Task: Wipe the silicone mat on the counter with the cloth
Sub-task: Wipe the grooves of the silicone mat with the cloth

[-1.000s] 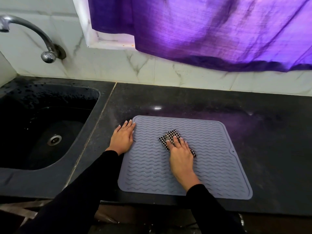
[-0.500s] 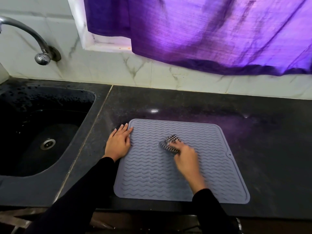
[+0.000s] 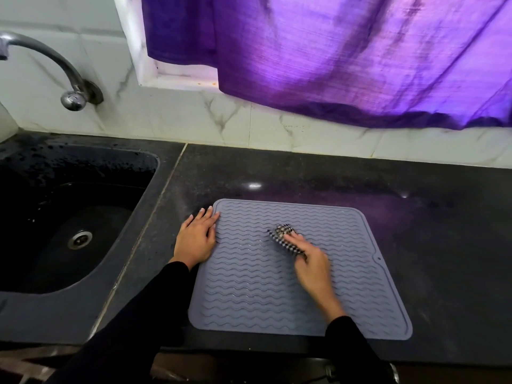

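Silicone mat — grey, wavy-ridged, right hand pressing checked cloth, left hand fingers flat.

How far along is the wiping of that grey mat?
Midway, it seems. Done: the checked cloth is already on the silicone mat. In hand: the right hand presses the cloth near the mat's middle, while the left hand rests flat on its left edge, steadying it. Left: how much is already wiped cannot be told; the near part and right side lie away from the cloth.
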`<state>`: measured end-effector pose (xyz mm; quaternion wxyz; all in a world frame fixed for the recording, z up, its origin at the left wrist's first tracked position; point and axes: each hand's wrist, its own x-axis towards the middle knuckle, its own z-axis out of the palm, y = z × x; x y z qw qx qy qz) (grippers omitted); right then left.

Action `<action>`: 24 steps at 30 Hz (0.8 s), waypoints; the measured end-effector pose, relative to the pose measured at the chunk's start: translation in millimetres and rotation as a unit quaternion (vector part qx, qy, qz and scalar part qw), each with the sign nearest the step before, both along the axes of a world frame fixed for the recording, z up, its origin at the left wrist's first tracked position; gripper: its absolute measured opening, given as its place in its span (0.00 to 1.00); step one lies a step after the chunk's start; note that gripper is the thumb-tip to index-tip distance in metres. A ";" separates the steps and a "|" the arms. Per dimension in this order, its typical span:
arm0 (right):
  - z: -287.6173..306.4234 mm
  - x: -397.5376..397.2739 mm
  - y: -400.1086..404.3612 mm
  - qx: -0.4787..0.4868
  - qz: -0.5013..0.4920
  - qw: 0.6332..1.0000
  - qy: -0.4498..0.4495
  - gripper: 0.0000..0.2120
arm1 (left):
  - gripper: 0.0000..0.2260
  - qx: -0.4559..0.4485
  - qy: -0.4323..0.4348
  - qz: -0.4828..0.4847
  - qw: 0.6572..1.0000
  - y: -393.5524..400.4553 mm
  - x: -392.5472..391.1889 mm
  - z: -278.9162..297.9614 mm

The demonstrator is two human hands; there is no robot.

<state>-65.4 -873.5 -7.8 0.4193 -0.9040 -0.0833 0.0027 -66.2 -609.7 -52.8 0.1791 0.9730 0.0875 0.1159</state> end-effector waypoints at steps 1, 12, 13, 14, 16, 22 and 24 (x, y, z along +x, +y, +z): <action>3.8 5.6 -0.9 0.098 -0.056 0.993 0.037 0.25 | 0.29 -0.001 0.003 -0.002 1.000 0.3 -0.2 -0.2; 25.3 -3.8 -0.4 -0.166 -0.036 0.985 -0.003 0.27 | 0.25 -0.016 0.003 -0.009 1.000 3.4 -0.9 -2.3; 15.2 -5.6 6.6 -0.251 -0.007 0.968 -0.012 0.27 | 0.25 -0.014 0.001 -0.009 1.000 3.3 -0.3 -2.9; 7.2 -8.3 13.9 -0.315 0.005 0.949 -0.022 0.27 | 0.26 -0.011 -0.003 -0.008 1.000 3.4 0.0 -3.5; -3.4 -9.8 22.4 -0.363 -0.003 0.931 -0.023 0.27 | 0.27 -0.005 -0.008 -0.008 1.000 3.3 1.7 -4.2; -1.9 -3.5 -0.4 -0.254 0.021 0.966 -0.044 0.30 | 0.28 0.009 -0.007 -0.012 1.000 4.0 2.3 -3.7; 0.4 -4.3 -7.7 -0.162 -0.004 0.986 -0.045 0.28 | 0.26 0.004 -0.003 -0.012 1.000 3.7 2.1 -3.0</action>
